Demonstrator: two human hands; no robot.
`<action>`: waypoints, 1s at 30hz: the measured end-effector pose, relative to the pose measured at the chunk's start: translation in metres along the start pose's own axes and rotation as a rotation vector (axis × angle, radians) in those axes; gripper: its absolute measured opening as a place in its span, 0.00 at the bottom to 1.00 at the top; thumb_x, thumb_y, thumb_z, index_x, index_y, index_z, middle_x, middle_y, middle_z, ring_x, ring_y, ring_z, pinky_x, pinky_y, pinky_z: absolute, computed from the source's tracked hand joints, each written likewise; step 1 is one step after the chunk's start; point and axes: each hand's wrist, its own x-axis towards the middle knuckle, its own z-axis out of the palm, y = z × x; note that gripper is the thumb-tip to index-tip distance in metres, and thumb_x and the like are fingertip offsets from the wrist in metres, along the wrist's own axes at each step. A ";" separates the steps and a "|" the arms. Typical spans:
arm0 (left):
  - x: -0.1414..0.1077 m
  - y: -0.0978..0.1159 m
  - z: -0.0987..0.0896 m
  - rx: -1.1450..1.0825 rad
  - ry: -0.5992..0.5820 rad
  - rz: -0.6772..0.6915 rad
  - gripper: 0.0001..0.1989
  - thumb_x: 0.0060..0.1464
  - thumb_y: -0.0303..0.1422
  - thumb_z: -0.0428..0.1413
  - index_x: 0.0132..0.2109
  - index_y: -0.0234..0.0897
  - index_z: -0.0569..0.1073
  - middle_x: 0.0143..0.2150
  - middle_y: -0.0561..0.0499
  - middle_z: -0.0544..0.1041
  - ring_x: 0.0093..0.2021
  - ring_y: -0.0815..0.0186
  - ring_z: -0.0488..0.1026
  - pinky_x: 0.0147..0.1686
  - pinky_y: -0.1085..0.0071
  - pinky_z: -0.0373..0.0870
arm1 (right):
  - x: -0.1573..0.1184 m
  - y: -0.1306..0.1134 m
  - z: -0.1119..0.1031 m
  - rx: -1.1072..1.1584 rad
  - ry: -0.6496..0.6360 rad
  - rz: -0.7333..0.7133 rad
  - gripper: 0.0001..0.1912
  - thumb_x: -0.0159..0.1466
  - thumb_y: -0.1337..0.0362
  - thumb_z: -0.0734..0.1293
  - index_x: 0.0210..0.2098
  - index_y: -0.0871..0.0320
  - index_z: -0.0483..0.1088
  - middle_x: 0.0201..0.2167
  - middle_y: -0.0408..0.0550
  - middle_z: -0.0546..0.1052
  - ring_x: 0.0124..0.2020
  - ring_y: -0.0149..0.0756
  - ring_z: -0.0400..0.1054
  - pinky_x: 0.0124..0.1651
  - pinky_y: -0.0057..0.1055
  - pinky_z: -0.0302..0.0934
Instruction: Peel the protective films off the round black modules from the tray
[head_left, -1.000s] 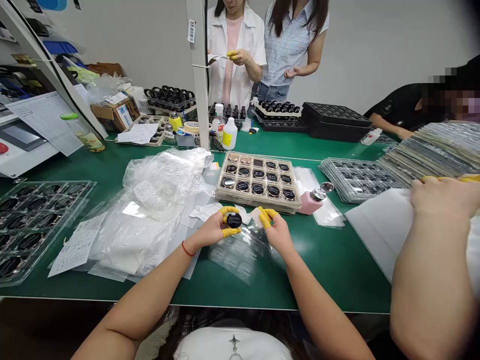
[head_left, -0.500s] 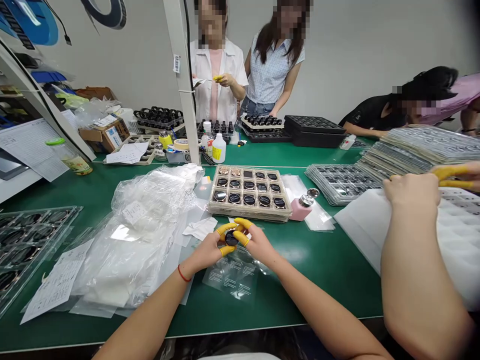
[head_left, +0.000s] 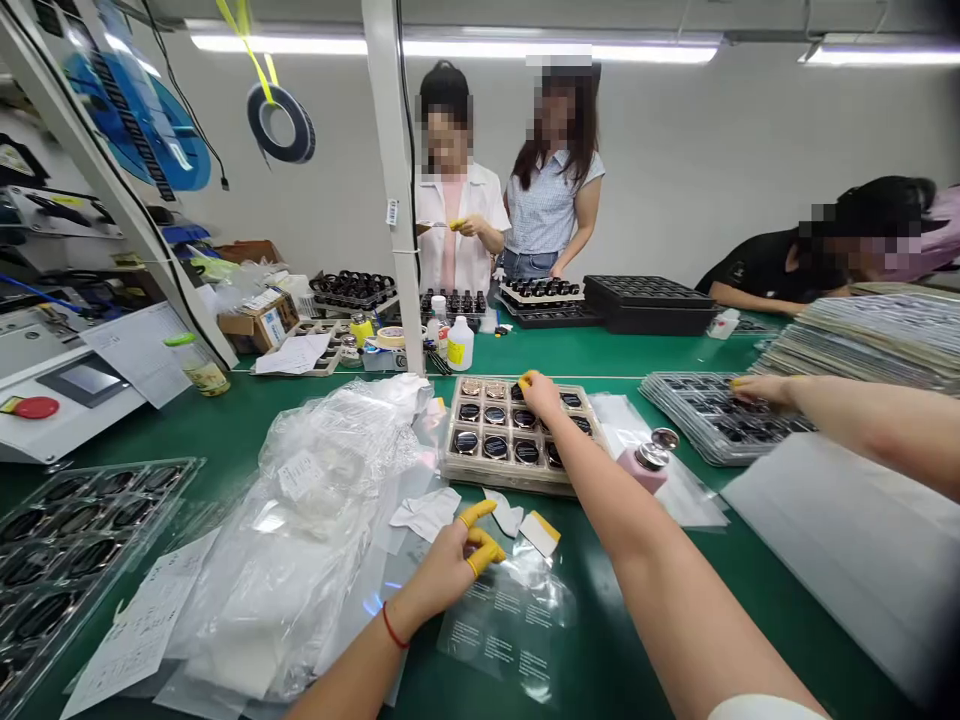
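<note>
My right hand (head_left: 541, 396), in yellow finger cots, reaches into the back row of a clear compartment tray (head_left: 517, 484). Its fingers are closed on a small black round disc (head_left: 517, 393), partly hidden by them. Other black discs with fine pale print, such as one disc (head_left: 495, 446), lie in the tray's compartments. Nearer to me, my left hand (head_left: 459, 552) hovers with its cot-covered fingers apart and nothing between them. Below it lies a clear film sheet (head_left: 495, 630) with white printed text. A white paper piece with a yellow edge (head_left: 540, 534) and crumpled tissue (head_left: 426, 513) are close by.
A pink pump bottle (head_left: 643, 466) stands right of the tray. Plastic bags (head_left: 330, 500) heap on the left, beside another tray of round parts (head_left: 82, 520). At the right, a co-worker's hand (head_left: 765, 390) touches stacked trays (head_left: 682, 425). Two people stand across the table.
My right hand has moved from beside my left hand to the tray, with the black disc. My left hand has let go and its fingers have spread. The camera view has tilted up.
</note>
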 end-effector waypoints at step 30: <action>0.000 0.000 0.011 -0.239 0.013 0.062 0.32 0.48 0.32 0.60 0.59 0.42 0.58 0.50 0.46 0.69 0.39 0.66 0.70 0.41 0.68 0.68 | -0.228 -0.005 -0.019 0.737 -0.501 -0.278 0.06 0.58 0.69 0.61 0.35 0.55 0.66 0.32 0.44 0.69 0.33 0.32 0.65 0.38 0.33 0.63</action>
